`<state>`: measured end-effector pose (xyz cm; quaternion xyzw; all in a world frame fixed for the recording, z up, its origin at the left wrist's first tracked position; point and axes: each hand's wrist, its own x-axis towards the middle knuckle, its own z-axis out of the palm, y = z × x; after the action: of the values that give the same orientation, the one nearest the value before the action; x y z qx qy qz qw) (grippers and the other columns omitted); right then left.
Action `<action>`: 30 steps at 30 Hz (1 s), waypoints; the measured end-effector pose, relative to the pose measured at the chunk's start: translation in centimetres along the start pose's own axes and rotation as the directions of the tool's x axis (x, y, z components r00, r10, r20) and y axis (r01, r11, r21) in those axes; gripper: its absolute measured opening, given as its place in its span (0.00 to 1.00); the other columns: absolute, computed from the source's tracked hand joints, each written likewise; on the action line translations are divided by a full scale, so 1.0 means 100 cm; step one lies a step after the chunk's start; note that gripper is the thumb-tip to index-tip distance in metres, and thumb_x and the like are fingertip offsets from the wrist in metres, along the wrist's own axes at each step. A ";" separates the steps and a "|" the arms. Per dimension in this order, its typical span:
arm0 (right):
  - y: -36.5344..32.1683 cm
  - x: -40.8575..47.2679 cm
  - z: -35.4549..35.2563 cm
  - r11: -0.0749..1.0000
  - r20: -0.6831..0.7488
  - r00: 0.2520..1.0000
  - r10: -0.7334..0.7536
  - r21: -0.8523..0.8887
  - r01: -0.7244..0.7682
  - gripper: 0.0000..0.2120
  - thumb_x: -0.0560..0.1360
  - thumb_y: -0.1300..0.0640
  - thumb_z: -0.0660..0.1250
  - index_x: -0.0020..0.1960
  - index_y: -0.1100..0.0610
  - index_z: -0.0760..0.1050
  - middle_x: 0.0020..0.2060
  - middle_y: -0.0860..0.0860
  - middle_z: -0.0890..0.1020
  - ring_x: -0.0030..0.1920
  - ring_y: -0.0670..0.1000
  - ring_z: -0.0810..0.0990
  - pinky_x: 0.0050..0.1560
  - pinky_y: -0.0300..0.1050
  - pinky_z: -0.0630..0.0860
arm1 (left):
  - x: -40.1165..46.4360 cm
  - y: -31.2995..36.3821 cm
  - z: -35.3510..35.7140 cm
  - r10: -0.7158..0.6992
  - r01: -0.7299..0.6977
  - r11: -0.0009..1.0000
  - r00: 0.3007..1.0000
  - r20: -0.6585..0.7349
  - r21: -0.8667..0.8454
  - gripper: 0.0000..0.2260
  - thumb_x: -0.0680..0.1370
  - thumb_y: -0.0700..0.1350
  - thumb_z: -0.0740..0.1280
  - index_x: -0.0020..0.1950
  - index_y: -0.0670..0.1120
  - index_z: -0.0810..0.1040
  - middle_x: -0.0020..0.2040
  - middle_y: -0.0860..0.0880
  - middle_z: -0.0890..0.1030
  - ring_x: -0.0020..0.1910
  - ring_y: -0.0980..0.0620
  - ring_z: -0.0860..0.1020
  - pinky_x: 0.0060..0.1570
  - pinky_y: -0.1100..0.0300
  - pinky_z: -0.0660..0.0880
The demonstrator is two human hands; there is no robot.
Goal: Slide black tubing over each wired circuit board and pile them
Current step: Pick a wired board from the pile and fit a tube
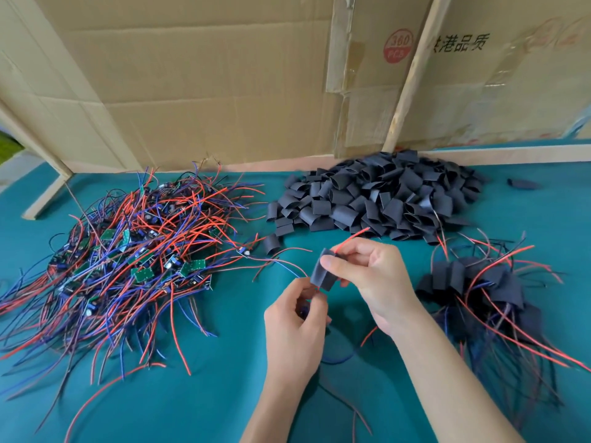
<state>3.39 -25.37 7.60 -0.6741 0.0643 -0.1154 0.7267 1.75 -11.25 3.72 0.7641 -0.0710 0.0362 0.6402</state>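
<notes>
Most of the job looks to be ahead: the tangle of bare circuit boards (128,251) with red and blue wires on the left far outweighs the small finished pile (479,282) of sleeved ones on the right. Plenty of cut black tubing (377,196) waits in a heap at the back of the green table (192,404). One flattened tubing piece (323,271) is held above the table, the right hand (374,276) pinching it, the left hand (295,318) pinching wires at its lower end.
</notes>
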 end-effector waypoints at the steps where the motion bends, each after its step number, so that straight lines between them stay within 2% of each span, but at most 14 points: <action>1: 0.002 -0.002 -0.001 0.999 -0.026 1.000 0.012 0.042 -0.011 0.09 0.72 0.66 0.77 0.38 0.56 0.83 0.38 0.55 0.86 0.35 0.50 0.81 0.36 0.40 0.75 | 0.000 0.000 0.000 -0.004 0.004 1.000 1.000 0.008 -0.013 0.06 0.74 0.46 0.64 0.44 0.53 0.80 0.36 0.52 0.83 0.32 0.53 0.81 0.34 0.56 0.79; 3: 0.003 -0.002 -0.005 0.990 -0.077 0.996 0.040 0.137 -0.029 0.07 0.73 0.66 0.76 0.40 0.57 0.83 0.43 0.59 0.87 0.39 0.54 0.82 0.39 0.43 0.75 | -0.001 0.000 0.000 -0.017 0.017 0.999 1.000 0.017 -0.038 0.07 0.74 0.47 0.64 0.47 0.57 0.80 0.41 0.54 0.84 0.34 0.52 0.83 0.37 0.52 0.81; 5: 0.004 0.001 -0.009 0.974 -0.128 0.989 0.067 0.223 -0.037 0.03 0.74 0.65 0.75 0.44 0.61 0.82 0.47 0.66 0.85 0.43 0.60 0.80 0.42 0.45 0.73 | -0.001 0.001 0.000 -0.023 0.025 0.999 0.999 0.037 -0.046 0.08 0.74 0.48 0.64 0.48 0.58 0.80 0.40 0.53 0.84 0.34 0.51 0.83 0.39 0.51 0.81; 9: 0.010 0.005 -0.014 0.945 -0.186 0.973 0.135 0.320 -0.070 0.04 0.74 0.66 0.75 0.47 0.64 0.81 0.46 0.65 0.82 0.44 0.61 0.75 0.42 0.44 0.73 | -0.001 0.001 0.003 -0.003 0.004 1.000 0.999 0.038 -0.015 0.10 0.73 0.46 0.65 0.49 0.58 0.82 0.38 0.50 0.83 0.36 0.43 0.81 0.43 0.47 0.81; 11: 0.010 0.005 -0.016 0.953 -0.196 0.971 0.135 0.294 -0.073 0.03 0.74 0.65 0.76 0.45 0.62 0.82 0.43 0.60 0.84 0.41 0.58 0.77 0.40 0.41 0.75 | 0.000 0.000 0.003 -0.009 0.010 0.999 1.000 0.017 -0.036 0.10 0.73 0.45 0.66 0.48 0.59 0.83 0.40 0.51 0.85 0.37 0.43 0.83 0.45 0.49 0.82; 14: 0.011 0.005 -0.018 0.983 -0.225 0.970 0.090 0.175 -0.050 0.03 0.74 0.62 0.77 0.44 0.58 0.83 0.37 0.52 0.86 0.34 0.48 0.80 0.36 0.38 0.77 | 0.001 -0.002 0.003 -0.017 0.017 0.999 1.000 0.003 -0.034 0.13 0.76 0.42 0.69 0.53 0.59 0.82 0.45 0.57 0.86 0.40 0.51 0.85 0.47 0.58 0.82; 17: 0.017 0.002 -0.008 0.999 -0.182 0.983 0.029 -0.011 -0.031 0.03 0.74 0.60 0.78 0.45 0.57 0.85 0.36 0.53 0.87 0.35 0.47 0.83 0.35 0.37 0.77 | 0.002 -0.008 0.004 -0.014 0.014 0.999 1.000 0.010 0.033 0.15 0.79 0.36 0.70 0.60 0.52 0.83 0.46 0.62 0.85 0.40 0.57 0.86 0.48 0.63 0.81; 19: 0.020 -0.001 -0.001 0.996 -0.160 0.987 0.016 -0.081 -0.029 0.03 0.73 0.59 0.78 0.45 0.56 0.85 0.36 0.54 0.87 0.35 0.47 0.84 0.34 0.37 0.78 | 0.002 -0.008 0.004 -0.023 0.023 0.998 1.000 0.007 0.051 0.16 0.79 0.36 0.69 0.65 0.49 0.82 0.48 0.59 0.86 0.41 0.59 0.86 0.48 0.63 0.81; 21: 0.020 -0.001 0.000 0.998 -0.141 0.990 0.026 -0.052 -0.034 0.03 0.74 0.60 0.78 0.44 0.55 0.84 0.36 0.54 0.87 0.35 0.47 0.84 0.34 0.37 0.78 | 0.001 -0.007 0.005 -0.042 0.042 0.999 0.999 0.016 0.022 0.17 0.80 0.35 0.68 0.67 0.50 0.79 0.51 0.56 0.86 0.42 0.58 0.86 0.47 0.59 0.83; 25: 0.021 0.000 -0.004 0.997 -0.042 0.998 0.057 -0.055 -0.059 0.03 0.75 0.61 0.77 0.48 0.56 0.85 0.39 0.54 0.88 0.39 0.49 0.85 0.37 0.39 0.79 | 0.001 -0.006 0.004 -0.034 0.032 0.999 0.997 0.066 0.037 0.18 0.81 0.34 0.62 0.66 0.51 0.77 0.50 0.60 0.85 0.44 0.58 0.86 0.46 0.55 0.83; 30: 0.017 -0.001 -0.005 0.996 0.046 0.995 0.093 0.001 -0.093 0.07 0.73 0.59 0.77 0.50 0.56 0.85 0.44 0.56 0.88 0.42 0.50 0.85 0.39 0.40 0.79 | 0.000 -0.005 0.002 -0.025 0.027 0.998 0.999 0.021 -0.064 0.19 0.84 0.34 0.60 0.67 0.56 0.72 0.52 0.55 0.86 0.46 0.56 0.87 0.39 0.59 0.83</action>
<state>3.28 -25.74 5.83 -0.6715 0.0789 -0.0661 0.7338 1.82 -11.38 3.16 0.7442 -0.0687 0.0177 0.6642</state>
